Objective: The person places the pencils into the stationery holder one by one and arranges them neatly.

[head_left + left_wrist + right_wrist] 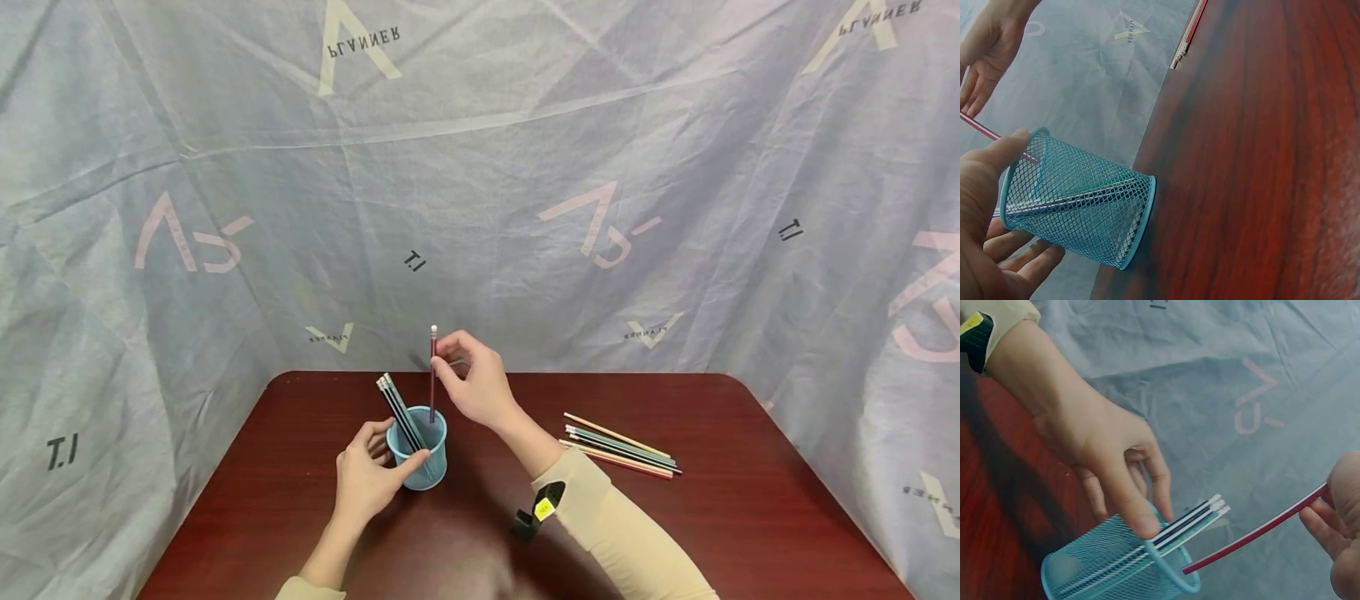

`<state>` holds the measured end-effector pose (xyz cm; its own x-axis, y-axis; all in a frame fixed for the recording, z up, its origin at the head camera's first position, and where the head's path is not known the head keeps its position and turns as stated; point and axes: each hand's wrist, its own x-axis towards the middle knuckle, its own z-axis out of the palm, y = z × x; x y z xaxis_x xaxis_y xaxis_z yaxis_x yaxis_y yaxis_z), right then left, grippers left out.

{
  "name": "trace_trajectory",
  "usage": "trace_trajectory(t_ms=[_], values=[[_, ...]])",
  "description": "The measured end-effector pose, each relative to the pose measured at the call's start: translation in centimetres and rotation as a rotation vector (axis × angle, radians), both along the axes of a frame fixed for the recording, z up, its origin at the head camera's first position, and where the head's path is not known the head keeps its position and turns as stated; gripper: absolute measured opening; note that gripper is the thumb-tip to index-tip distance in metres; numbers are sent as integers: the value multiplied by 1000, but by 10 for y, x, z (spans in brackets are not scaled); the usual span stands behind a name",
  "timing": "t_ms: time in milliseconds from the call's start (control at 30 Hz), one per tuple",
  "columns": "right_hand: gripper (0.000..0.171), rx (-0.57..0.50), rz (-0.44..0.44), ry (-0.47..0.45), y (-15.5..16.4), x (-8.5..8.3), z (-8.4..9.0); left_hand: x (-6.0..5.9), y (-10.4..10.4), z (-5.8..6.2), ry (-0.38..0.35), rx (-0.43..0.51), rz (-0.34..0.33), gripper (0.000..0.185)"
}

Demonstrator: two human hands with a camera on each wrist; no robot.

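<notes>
Red pencil (432,375) upright, long axis near vertical, white eraser end on top, lower end just inside the mouth of the blue mesh cup (420,450). Pinched near its upper part by the right hand (474,385), thumb and fingertips closed on the shaft, other fingers loosely curled. Left hand (367,477) wrapped partly round the cup's near side, thumb lying on the rim, fingers curled against the mesh. Cup standing on the dark red tabletop (750,517), toward its middle. Three or so pencils (396,410) already in the cup, leaning up and left, eraser ends outward.

From the head view alone: a loose bunch of pencils (621,447) flat on the tabletop well to the right, long axes running left to right. From the left wrist view: mesh wall (1079,200) seen side-on, leaning pencils visible through it. From the right wrist view: red pencil's tip (1188,569) at the cup's rim, thumb of the left hand (1110,450) pressing that rim.
</notes>
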<state>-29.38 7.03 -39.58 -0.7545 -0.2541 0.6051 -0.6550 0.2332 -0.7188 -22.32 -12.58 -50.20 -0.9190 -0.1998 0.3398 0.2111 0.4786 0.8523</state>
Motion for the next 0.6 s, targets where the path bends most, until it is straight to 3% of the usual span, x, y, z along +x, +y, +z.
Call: trace_trajectory(t_ms=[400, 600], values=[[7, 241, 13, -54, -13, -8, -29, 1, 0, -1, 15, 5, -2, 72], [6, 299, -19, -66, -18, -14, -39, 1, 0, -2, 15, -10, -3, 72]])
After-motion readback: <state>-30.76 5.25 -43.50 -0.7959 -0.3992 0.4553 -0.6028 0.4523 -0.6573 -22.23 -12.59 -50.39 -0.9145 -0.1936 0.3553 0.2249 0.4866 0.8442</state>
